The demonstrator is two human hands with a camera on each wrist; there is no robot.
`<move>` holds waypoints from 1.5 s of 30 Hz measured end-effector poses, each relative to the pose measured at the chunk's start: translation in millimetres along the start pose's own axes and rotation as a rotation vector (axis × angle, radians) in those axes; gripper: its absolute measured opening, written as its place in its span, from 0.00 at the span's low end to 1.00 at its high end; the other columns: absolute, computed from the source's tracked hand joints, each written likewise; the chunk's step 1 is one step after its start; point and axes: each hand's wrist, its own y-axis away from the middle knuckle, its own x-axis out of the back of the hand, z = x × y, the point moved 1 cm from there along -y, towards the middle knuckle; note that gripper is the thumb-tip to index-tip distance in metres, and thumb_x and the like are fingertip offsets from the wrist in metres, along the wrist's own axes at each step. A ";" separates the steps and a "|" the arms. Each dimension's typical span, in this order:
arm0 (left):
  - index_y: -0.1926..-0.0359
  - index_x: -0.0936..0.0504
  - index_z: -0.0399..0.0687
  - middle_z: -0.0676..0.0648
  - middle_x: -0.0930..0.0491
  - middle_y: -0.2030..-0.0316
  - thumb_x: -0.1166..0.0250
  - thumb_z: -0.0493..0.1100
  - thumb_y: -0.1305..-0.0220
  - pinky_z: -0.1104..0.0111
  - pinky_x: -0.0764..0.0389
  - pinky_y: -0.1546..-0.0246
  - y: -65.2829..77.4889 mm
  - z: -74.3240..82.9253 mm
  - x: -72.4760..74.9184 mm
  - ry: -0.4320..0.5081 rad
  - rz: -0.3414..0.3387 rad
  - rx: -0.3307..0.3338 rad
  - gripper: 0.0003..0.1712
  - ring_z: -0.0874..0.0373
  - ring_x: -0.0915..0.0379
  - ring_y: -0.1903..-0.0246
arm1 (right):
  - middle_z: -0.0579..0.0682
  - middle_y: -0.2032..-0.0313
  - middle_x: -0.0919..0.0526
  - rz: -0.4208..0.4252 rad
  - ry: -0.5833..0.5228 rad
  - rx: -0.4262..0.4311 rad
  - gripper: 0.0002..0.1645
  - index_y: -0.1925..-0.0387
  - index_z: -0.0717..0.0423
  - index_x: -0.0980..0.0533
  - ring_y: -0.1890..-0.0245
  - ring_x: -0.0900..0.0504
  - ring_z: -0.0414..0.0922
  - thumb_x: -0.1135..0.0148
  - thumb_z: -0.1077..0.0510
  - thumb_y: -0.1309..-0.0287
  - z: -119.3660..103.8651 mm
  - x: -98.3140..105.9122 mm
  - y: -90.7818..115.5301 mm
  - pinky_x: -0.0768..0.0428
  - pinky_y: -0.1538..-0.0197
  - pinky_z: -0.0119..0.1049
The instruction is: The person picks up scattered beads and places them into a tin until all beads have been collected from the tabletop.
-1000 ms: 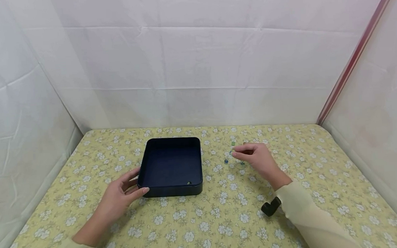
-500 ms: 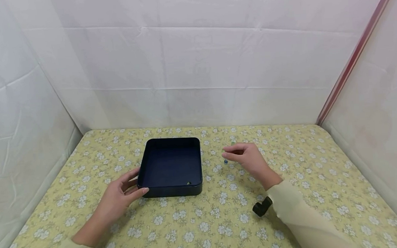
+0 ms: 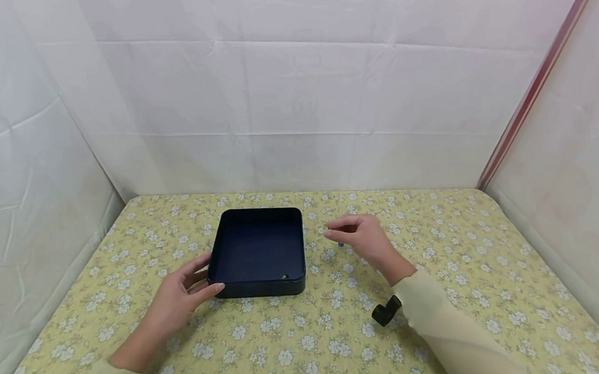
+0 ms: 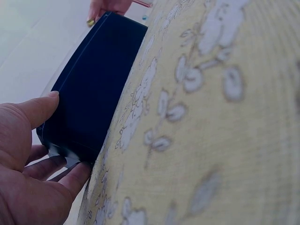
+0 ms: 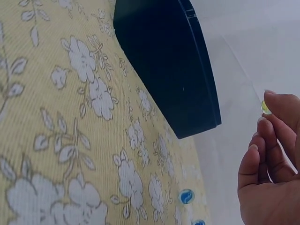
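A dark navy square box (image 3: 259, 288) with an open top stands on the cloth left of centre. My left hand (image 3: 178, 295) holds its near left corner, thumb on the front wall and fingers along the side. Inside the box, a small yellowish marble (image 3: 285, 276) lies by the front wall. My right hand (image 3: 363, 237) is raised to the right of the box. Between its thumb and fingertip it pinches a yellow glass marble (image 5: 265, 107). In the right wrist view, a blue swirled marble (image 5: 186, 196) rests on the cloth, with another blue marble (image 5: 199, 222) beyond it.
A yellow floral cloth (image 3: 308, 344) covers the table. White sheeting (image 3: 295, 97) hangs behind and on both sides, with a red strip (image 3: 543, 84) down the right corner. Black wrist cameras (image 3: 386, 310) sit on both sleeves.
My right hand has moved left toward the box, carrying the yellow marble away from the other marbles. The left hand and the box have stayed in place.
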 end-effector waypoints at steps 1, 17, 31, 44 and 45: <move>0.20 0.42 0.47 0.38 0.44 0.21 0.29 0.55 0.34 0.67 0.16 0.42 0.0 0.1 0.0 0.003 -0.001 0.001 0.49 0.36 0.36 0.27 | 0.50 0.46 0.14 -0.003 -0.001 0.004 0.25 0.45 0.55 0.14 0.49 0.15 0.47 0.25 0.47 0.40 -1.0 -1.0 -0.1 0.17 0.41 0.55; 0.20 0.42 0.48 0.38 0.44 0.21 0.29 0.55 0.34 0.68 0.16 0.43 0.1 -0.1 -0.3 0.023 -0.006 0.008 0.49 0.36 0.37 0.27 | 0.55 0.43 0.15 -0.067 -0.050 0.037 0.22 0.46 0.52 0.14 0.50 0.15 0.45 0.25 0.49 0.39 -11.6 -21.1 -7.7 0.17 0.41 0.57; 0.20 0.42 0.48 0.38 0.44 0.21 0.29 0.55 0.33 0.67 0.16 0.42 1.0 1.4 -0.2 0.004 -0.004 -0.001 0.49 0.36 0.36 0.27 | 0.48 0.47 0.13 -0.085 -0.069 0.047 0.16 0.51 0.46 0.12 0.51 0.14 0.45 0.25 0.50 0.40 -26.4 -42.8 -13.8 0.17 0.42 0.59; 0.20 0.42 0.48 0.38 0.43 0.21 0.29 0.54 0.33 0.68 0.16 0.43 0.0 0.0 -0.5 0.011 -0.006 -0.008 0.48 0.36 0.36 0.27 | 0.46 0.50 0.13 -0.120 -0.055 0.078 0.16 0.51 0.45 0.12 0.54 0.15 0.44 0.25 0.49 0.40 -38.8 -63.8 -21.9 0.15 0.46 0.53; 0.20 0.42 0.47 0.37 0.43 0.21 0.29 0.54 0.33 0.68 0.16 0.43 -0.1 0.1 -0.5 0.009 -0.008 -0.011 0.48 0.35 0.36 0.27 | 0.46 0.50 0.13 -0.123 -0.053 0.083 0.15 0.51 0.45 0.12 0.54 0.15 0.44 0.25 0.49 0.40 -39.5 -64.9 -22.3 0.14 0.46 0.52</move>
